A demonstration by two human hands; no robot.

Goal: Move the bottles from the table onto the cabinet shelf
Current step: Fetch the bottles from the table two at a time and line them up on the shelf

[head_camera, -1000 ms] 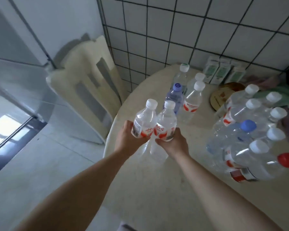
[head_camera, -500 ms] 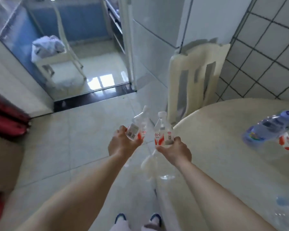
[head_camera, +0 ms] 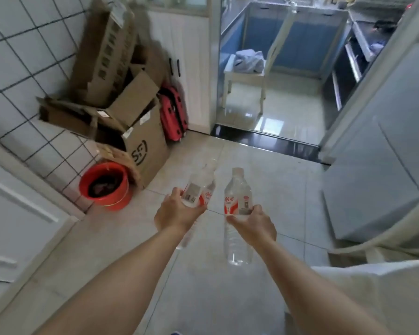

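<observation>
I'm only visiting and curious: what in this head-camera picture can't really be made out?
- Left bottle: motion-blurred, so its cap is hard to find; the left hand covers its middle.
- Right bottle: label print too small to read; the right hand hides part of it.
- Red bucket: contents dark and unclear.
- Cardboard boxes: upper ones smeared by blur.
- The destination cabinet shelf: not identifiable in this view.

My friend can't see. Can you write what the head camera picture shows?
Two bare hands each hold a clear water bottle over a tiled floor: left hand, left bottle, right hand, right bottle. Cardboard boxes and a red bucket stand at left.
</observation>
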